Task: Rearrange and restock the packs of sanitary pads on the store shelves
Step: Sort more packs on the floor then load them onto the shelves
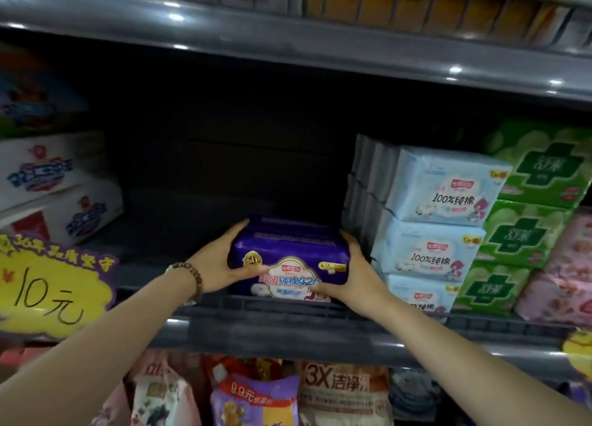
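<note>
A purple pack of sanitary pads [290, 252] sits at the front of the middle shelf [320, 332], in a dark gap. My left hand [221, 262] grips its left side, thumb across the front, with a bead bracelet on that wrist. My right hand [352, 275] grips its right side, thumb on the lower front. Just to the right stands a stack of three light blue pad packs [442, 220], close to my right hand.
Green pad packs [538, 207] and pink packs [563, 275] fill the shelf further right. White boxes [54, 195] and a yellow price sign [48, 294] are at the left. The shelf above [288, 41] overhangs. More packs [256, 396] lie on the shelf below.
</note>
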Demonstrator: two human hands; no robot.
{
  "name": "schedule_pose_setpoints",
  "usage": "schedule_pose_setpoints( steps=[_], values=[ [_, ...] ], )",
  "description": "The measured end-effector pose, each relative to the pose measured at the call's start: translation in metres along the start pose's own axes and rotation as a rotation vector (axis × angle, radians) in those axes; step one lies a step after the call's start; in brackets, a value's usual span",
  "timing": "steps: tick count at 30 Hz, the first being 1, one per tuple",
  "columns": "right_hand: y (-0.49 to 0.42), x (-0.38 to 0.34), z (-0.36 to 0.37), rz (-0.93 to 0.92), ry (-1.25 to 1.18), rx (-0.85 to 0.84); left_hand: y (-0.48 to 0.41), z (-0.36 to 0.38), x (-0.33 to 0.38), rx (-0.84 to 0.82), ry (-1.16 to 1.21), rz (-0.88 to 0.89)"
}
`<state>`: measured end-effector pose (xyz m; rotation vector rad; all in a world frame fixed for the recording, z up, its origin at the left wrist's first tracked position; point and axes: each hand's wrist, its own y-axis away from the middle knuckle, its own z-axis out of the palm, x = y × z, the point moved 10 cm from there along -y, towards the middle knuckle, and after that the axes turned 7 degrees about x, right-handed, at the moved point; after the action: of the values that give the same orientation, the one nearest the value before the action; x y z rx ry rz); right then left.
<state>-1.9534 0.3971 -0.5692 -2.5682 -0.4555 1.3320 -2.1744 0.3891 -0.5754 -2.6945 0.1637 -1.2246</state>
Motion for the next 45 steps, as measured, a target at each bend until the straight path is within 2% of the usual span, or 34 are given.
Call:
schedule_pose_setpoints(
  steps=[2, 4, 6, 8, 10, 14, 20, 22, 26, 34, 39, 42, 45],
  values=[
    [0.010, -0.021, -0.008, -0.155, 0.141, 0.081, -0.001, -0.003, 0.009, 0.038, -0.100, 0.043],
    [0.029, -0.053, -0.003, -0.406, 0.446, 0.123, -0.002, -0.008, 0.021, 0.095, -0.215, 0.108],
    [0.048, -0.067, 0.016, -0.593, 0.678, 0.072, -0.002, -0.007, 0.031, 0.106, -0.274, 0.165],
    [0.055, -0.052, 0.034, -0.575, 0.805, -0.033, -0.006, 0.003, 0.033, 0.075, -0.328, 0.173],
    [0.049, -0.035, 0.039, -0.527, 0.882, -0.058, -0.014, 0.011, 0.032, 0.067, -0.368, 0.177],
    [0.023, -0.025, 0.039, -0.446, 0.772, -0.079, -0.040, 0.022, 0.032, 0.076, -0.367, 0.178],
    [-0.032, 0.006, 0.044, -0.172, 0.670, -0.156, -0.094, 0.035, 0.026, 0.096, -0.324, 0.135],
    [-0.049, 0.018, 0.047, -0.133, 0.621, -0.167, -0.111, 0.038, 0.023, 0.115, -0.317, 0.150],
    [-0.070, 0.032, 0.052, -0.128, 0.594, -0.109, -0.135, 0.043, 0.019, 0.134, -0.301, 0.158],
    [-0.071, 0.031, 0.051, -0.107, 0.551, -0.124, -0.134, 0.038, 0.018, 0.133, -0.350, 0.177],
    [-0.048, 0.008, 0.043, -0.106, 0.463, -0.104, -0.084, 0.014, 0.035, 0.182, -0.351, 0.196],
    [-0.013, -0.030, 0.032, -0.246, 0.428, -0.032, -0.035, 0.013, 0.047, 0.139, -0.431, 0.238],
    [0.030, -0.050, 0.025, -0.299, 0.413, -0.057, 0.021, 0.012, 0.059, 0.158, -0.443, 0.266]
  ],
)
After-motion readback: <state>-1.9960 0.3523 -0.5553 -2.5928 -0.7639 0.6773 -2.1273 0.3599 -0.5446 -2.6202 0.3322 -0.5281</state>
